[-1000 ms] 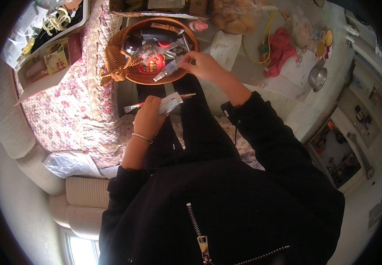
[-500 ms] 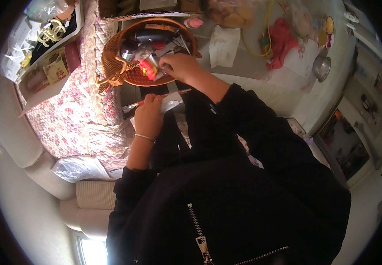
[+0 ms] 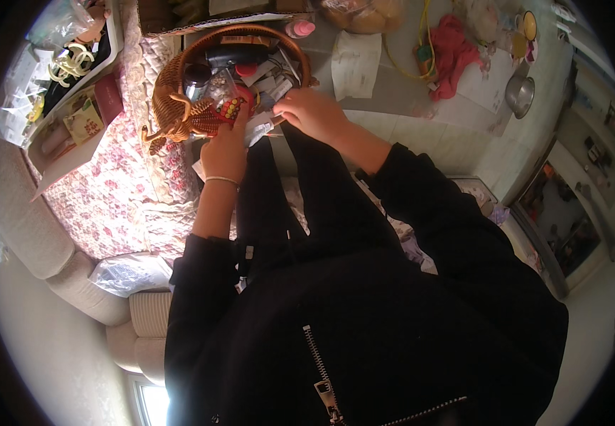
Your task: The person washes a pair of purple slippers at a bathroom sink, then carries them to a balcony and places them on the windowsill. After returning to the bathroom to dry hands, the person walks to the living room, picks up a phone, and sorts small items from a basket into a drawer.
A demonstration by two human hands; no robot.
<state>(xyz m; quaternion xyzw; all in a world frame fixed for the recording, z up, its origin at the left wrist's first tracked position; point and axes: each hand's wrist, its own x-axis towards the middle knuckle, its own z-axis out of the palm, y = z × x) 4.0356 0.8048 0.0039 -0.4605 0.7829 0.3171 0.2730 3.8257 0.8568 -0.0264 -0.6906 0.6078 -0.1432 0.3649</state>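
Wicker basket (image 3: 172, 85), both hands (image 3: 225, 149) (image 3: 314, 113) at its rim.

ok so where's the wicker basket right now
In the head view the wicker basket sits upper left of centre on the floral quilt, right in front of the left hand.

Home: sofa (image 3: 44, 234), quilted floral throw (image 3: 119, 192)
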